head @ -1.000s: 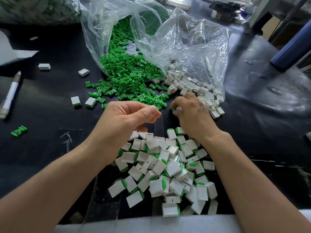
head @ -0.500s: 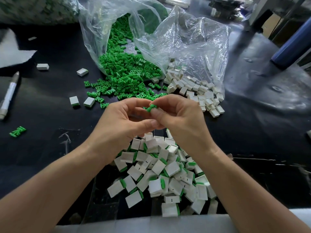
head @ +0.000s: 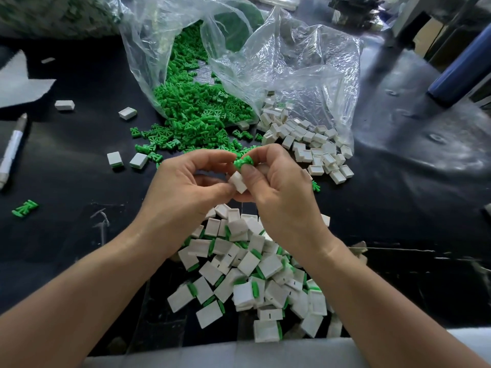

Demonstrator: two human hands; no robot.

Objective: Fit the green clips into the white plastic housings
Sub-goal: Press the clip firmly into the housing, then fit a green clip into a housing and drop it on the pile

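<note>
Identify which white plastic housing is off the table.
The white plastic housing in the left hand, below the green clip in the right hand; others lie on the black table.

Your right hand (head: 279,187) covers part of the green clip (head: 243,162) and the white housing (head: 238,181) below it. The pen (head: 12,150) by the table's (head: 398,221) left edge is cropped there.

Two hands, the left hand (head: 186,187) and right hand (head: 281,192), hold one white housing (head: 238,181) and one green clip (head: 243,162). Two clear plastic bags (head: 305,70) lie on the tabletop (head: 66,235). The loose clips (head: 191,112) and empty housings (head: 313,144) are too many to count. The fitted housings (head: 249,274) number several dozen. There are four stray housings (head: 64,105) and one marker (head: 12,152) at the left.
</note>
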